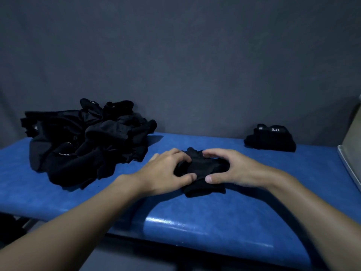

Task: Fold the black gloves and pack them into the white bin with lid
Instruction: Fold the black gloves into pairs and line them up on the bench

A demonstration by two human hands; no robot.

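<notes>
Both forearms reach forward and inward over the bench [214, 218] and meet at one glove [201, 167]. The left hand [164, 171] lies palm down, fingers curled over the glove's left side and thumb on its near edge, pinching the fabric. The right hand [232, 169] mirrors it, fingers arched over the top and thumb tip on the near fold. The glove lies bunched between them on the bench. Left of the grip and farther back sprawls a pile [86, 141] of black gloves. Right of it and farther back sits a folded stack [270, 139] marked 5.11. Beyond that, at the edge, part of the bin [349, 163] shows.
</notes>
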